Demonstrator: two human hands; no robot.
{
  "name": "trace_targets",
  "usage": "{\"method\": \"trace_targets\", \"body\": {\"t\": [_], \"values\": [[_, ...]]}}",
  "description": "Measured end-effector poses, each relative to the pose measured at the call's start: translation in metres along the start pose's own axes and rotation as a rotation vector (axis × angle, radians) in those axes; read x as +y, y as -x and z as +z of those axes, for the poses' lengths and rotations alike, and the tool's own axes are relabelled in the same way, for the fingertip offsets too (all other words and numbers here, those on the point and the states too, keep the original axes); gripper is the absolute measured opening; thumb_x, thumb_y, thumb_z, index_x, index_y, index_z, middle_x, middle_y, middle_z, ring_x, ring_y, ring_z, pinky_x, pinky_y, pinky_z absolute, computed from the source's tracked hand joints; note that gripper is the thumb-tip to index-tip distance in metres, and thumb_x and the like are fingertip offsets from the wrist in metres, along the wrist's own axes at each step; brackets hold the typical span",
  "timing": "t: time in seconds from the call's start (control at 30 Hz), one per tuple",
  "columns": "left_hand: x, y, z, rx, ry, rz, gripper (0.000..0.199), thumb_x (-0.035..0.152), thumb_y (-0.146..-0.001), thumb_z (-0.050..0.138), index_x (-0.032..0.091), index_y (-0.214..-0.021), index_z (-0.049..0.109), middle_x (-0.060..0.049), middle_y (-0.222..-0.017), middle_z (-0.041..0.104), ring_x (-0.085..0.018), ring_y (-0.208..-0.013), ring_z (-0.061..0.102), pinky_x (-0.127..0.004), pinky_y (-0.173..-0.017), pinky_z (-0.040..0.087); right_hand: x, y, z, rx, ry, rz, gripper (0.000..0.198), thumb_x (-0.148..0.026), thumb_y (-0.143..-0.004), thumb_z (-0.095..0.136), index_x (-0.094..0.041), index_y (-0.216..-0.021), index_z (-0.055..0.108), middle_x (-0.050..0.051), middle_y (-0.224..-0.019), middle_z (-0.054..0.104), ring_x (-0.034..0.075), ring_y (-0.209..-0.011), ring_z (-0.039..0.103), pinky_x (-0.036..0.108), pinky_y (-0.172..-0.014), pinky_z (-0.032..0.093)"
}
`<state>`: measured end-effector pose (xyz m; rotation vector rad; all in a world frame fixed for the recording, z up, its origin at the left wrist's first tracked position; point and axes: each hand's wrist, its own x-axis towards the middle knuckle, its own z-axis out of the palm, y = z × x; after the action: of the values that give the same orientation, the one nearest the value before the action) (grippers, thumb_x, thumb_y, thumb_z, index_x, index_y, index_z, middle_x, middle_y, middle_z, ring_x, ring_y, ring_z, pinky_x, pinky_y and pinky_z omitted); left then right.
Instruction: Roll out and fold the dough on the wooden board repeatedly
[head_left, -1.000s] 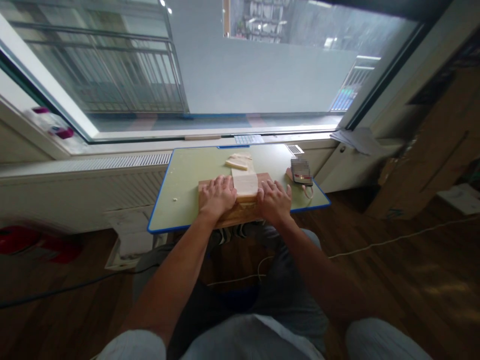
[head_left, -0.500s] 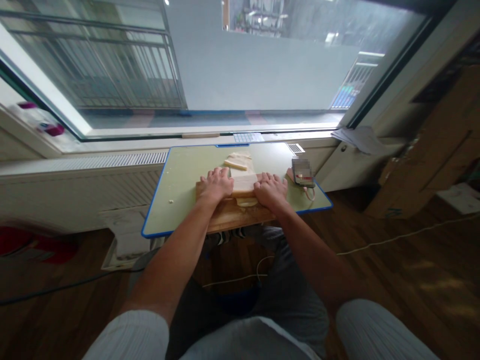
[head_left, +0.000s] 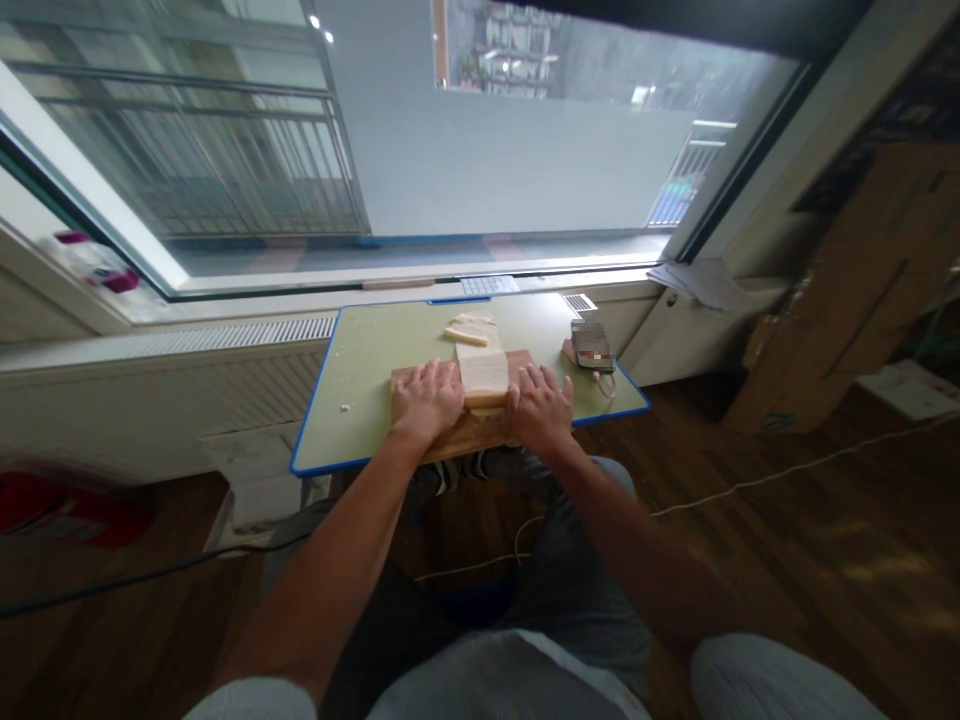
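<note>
A pale flattened strip of dough (head_left: 482, 368) runs over a wooden board (head_left: 469, 438) onto the table, with a thicker edge or folded piece at its far end. Across its near part lies a light wooden rolling pin (head_left: 486, 399), mostly covered at both ends. My left hand (head_left: 427, 400) presses on the pin's left end, fingers curled over it. On the right end, my right hand (head_left: 538, 405) rests the same way. A little dough shows on the near side of the pin.
The small green table (head_left: 352, 375) has a blue rim and a few dough crumbs at left. A dark, blurred-out device (head_left: 592, 345) with a cord lies at its right. Beyond are a radiator (head_left: 225, 390), windowsill and window; a cardboard box (head_left: 817, 340) stands right.
Both hands and the rolling pin have moved slightly toward me, so more of the dough strip shows beyond the pin. The camera view has shifted a little.
</note>
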<state>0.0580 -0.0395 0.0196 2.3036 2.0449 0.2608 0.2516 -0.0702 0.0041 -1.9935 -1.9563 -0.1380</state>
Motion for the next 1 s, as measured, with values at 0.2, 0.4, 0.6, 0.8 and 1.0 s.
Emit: {"method": "trace_targets", "body": {"t": [0.2, 0.4, 0.6, 0.8, 1.0], "values": [[0.001, 0.014, 0.008, 0.066, -0.029, 0.005, 0.059, 0.041, -0.107, 0.030, 0.028, -0.160, 0.052, -0.010, -0.174, 0.045, -0.035, -0.159, 0.039, -0.061, -0.126, 0.031, 0.004, 0.017, 0.004, 0.014, -0.009, 0.014, 0.057, -0.038, -0.113, 0.032, -0.016, -0.159, 0.056, 0.014, -0.170, 0.048, 0.031, -0.160, 0.036, 0.058, -0.130, 0.023], [0.001, -0.012, -0.002, -0.023, -0.054, -0.007, 0.061, 0.048, -0.101, 0.046, 0.029, -0.159, 0.051, -0.013, -0.174, 0.043, -0.036, -0.156, 0.042, -0.061, -0.125, 0.035, 0.003, -0.010, -0.001, -0.037, -0.005, -0.022, 0.053, -0.038, -0.113, 0.029, -0.021, -0.141, 0.070, 0.012, -0.158, 0.062, 0.031, -0.148, 0.049, 0.060, -0.129, 0.025], [0.001, -0.055, -0.008, -0.146, 0.001, -0.084, 0.061, 0.045, -0.102, 0.040, 0.031, -0.159, 0.050, -0.011, -0.178, 0.037, -0.036, -0.159, 0.037, -0.064, -0.124, 0.037, 0.006, -0.060, 0.005, -0.248, 0.038, 0.031, 0.061, -0.040, -0.109, 0.032, -0.025, -0.165, 0.050, 0.006, -0.175, 0.042, 0.034, -0.160, 0.035, 0.063, -0.129, 0.027], [0.000, -0.076, -0.003, -0.120, 0.035, -0.082, 0.060, 0.041, -0.101, 0.035, 0.030, -0.157, 0.054, -0.012, -0.175, 0.041, -0.038, -0.156, 0.041, -0.065, -0.122, 0.038, 0.009, -0.080, 0.010, -0.336, 0.033, 0.053, 0.070, -0.042, -0.106, 0.034, -0.018, -0.172, 0.038, 0.011, -0.178, 0.035, 0.035, -0.160, 0.035, 0.062, -0.128, 0.030], [0.001, -0.059, -0.003, -0.164, 0.015, -0.108, 0.063, 0.044, -0.104, 0.029, 0.032, -0.162, 0.050, -0.008, -0.179, 0.036, -0.036, -0.160, 0.036, -0.064, -0.126, 0.036, 0.005, -0.060, 0.004, -0.260, 0.047, 0.051, 0.065, -0.038, -0.107, 0.033, -0.015, -0.166, 0.047, 0.014, -0.174, 0.042, 0.034, -0.157, 0.040, 0.062, -0.127, 0.030]]}}
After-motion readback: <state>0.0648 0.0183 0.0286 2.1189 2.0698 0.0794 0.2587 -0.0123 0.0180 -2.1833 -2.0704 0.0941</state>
